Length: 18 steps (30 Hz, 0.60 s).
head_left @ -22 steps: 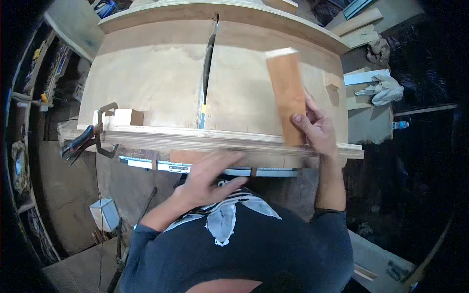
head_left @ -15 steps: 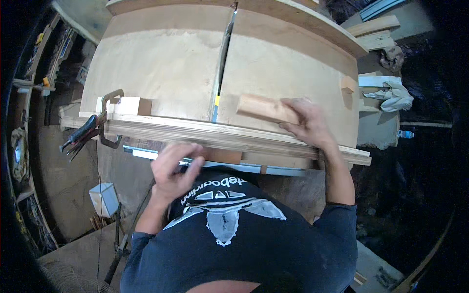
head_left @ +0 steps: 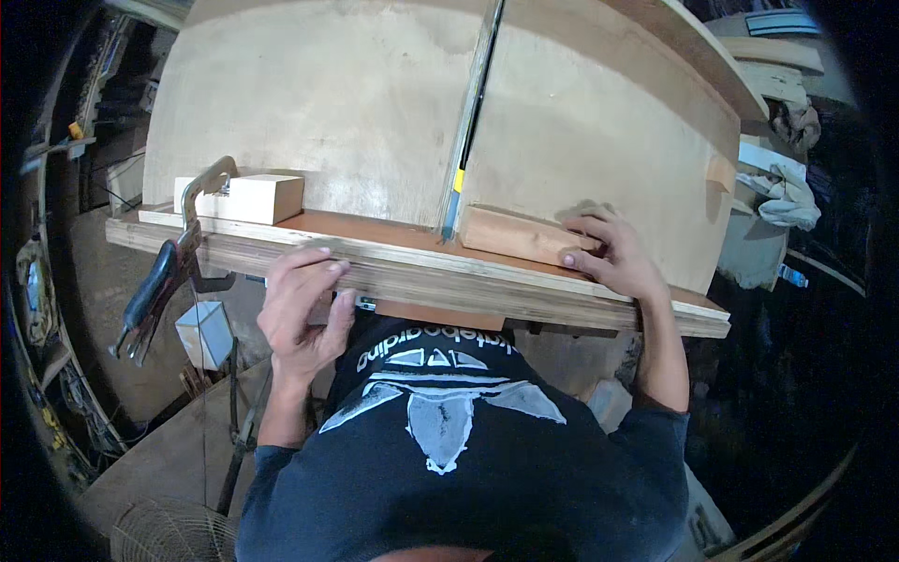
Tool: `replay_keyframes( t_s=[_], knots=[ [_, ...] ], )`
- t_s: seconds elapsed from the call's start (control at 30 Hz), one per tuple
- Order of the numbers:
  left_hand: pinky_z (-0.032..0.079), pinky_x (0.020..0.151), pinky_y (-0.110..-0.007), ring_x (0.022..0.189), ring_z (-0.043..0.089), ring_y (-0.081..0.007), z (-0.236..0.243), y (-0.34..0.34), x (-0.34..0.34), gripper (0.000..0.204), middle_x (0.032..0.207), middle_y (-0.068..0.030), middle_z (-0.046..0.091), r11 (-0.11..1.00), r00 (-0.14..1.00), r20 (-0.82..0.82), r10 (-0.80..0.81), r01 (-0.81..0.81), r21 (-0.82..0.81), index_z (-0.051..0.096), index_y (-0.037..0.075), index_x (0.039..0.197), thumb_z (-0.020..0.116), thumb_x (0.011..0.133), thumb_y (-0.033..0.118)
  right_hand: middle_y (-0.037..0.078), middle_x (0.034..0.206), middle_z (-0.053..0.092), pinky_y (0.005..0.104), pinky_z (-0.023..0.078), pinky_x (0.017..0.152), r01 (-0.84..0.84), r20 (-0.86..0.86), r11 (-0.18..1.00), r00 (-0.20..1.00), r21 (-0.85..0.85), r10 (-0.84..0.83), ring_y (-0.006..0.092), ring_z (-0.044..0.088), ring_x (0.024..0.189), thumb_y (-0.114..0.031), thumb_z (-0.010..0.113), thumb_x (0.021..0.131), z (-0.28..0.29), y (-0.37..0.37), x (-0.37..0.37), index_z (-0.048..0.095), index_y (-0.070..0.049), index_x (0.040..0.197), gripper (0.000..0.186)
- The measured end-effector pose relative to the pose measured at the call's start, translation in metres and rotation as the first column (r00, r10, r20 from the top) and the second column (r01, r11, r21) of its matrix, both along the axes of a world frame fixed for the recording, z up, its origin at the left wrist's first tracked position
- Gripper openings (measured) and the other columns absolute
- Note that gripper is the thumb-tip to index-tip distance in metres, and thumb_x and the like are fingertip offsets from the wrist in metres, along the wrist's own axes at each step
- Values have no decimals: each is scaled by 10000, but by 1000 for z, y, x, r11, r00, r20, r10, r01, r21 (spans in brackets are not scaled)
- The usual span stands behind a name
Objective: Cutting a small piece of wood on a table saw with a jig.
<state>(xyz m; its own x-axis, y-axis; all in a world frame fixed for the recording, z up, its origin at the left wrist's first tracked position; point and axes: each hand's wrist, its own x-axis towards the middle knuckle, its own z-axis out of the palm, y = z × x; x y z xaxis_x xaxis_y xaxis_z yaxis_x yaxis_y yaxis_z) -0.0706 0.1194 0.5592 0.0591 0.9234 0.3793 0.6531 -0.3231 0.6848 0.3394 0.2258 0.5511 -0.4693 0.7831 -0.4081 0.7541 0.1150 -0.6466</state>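
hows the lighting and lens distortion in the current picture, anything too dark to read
Head view: the rear fence looks curved, fisheye-style; head view: a soft shadow lies along it on the wooden panel; head view: much of the right side is nearly black, while the right hand and wooden block are readable.

The wood piece (head_left: 520, 235) is orange-brown, the block (head_left: 267, 199) cream, the panel (head_left: 356, 103) tan, the dark shirt (head_left: 534, 487) grey-printed.

Board (head_left: 520, 234) lies right of slot (head_left: 478, 105), apparently touching the rail (head_left: 421, 272)

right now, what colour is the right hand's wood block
The wood block: light orange-brown, head view.
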Motion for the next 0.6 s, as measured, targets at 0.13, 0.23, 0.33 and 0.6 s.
replay_keyframes(
  t_s=[0.13,0.23,0.33,0.6],
  knots=[
    [521,984,-487,1110,670,-380,-6,15,-10,282,1096,-180,737,995,996,-44,-72,68,-68,693,-30,1104,763,858,89,118,1138,656,374,509,859,40,31,995,999,-94,-37,260,613,1032,-280,807,875,2,-3,-6,707,-66,1277,467],
    [514,973,-468,1107,671,-365,1,35,-6,367,1117,-165,737,978,988,-88,-129,112,-175,715,-4,1126,819,805,138,111,1142,653,375,509,858,21,8,995,1000,-100,-21,252,602,1039,-276,802,882,-3,-1,-9,718,-86,1282,450],
    [499,975,-464,1148,651,-358,1,46,-9,441,1169,-139,726,946,956,-171,-239,190,-262,715,10,1149,845,790,231,111,1132,649,369,505,862,117,-12,976,993,-185,-121,253,590,1052,-274,806,877,-3,-1,-16,731,-72,1250,431],
    [485,970,-475,1176,636,-344,1,53,-17,565,1198,-96,728,900,911,-204,-359,280,-334,724,53,1154,838,764,445,157,1179,632,403,501,962,150,34,965,989,-214,-146,316,577,1157,-317,825,850,-6,0,-20,742,-88,1241,461]
  ],
)
